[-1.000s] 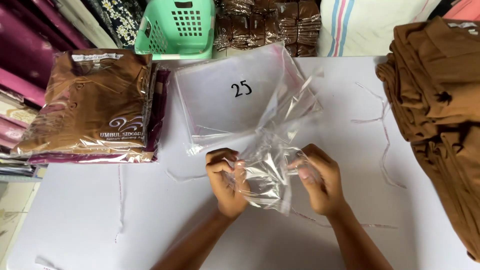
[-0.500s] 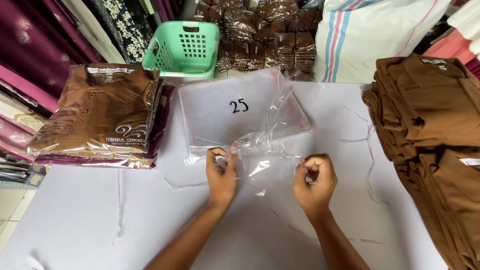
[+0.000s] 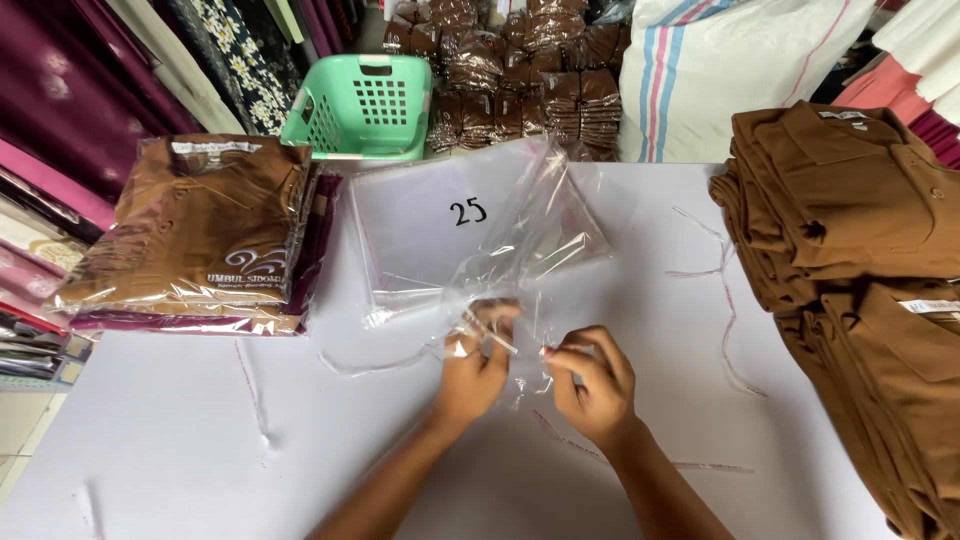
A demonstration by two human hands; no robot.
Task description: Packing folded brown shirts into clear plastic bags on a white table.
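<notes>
Near the table's (image 3: 180, 440) front edge, at its middle, the person's two hands meet over a clear bag (image 3: 520, 270). The left hand (image 3: 475, 370) pinches the bag's lower edge between thumb and fingers; the right hand (image 3: 592, 385), just beside it, grasps the same edge — its fingers curl round the crumpled film. The bag rises from the hands and leans back over a flat stack of bags (image 3: 420, 225) lying at the table's middle. Thin peeled strips (image 3: 725, 300) lie scattered on the white top, some by the right hand, some near the left front. At the left edge rests a pile of bagged brown shirts (image 3: 195, 235); along the right edge sit two stacks of unbagged brown shirts (image 3: 860, 220). Beyond the far edge stand a green basket (image 3: 362, 108), more bagged shirts (image 3: 520, 70) and a striped white sack (image 3: 730, 70).
</notes>
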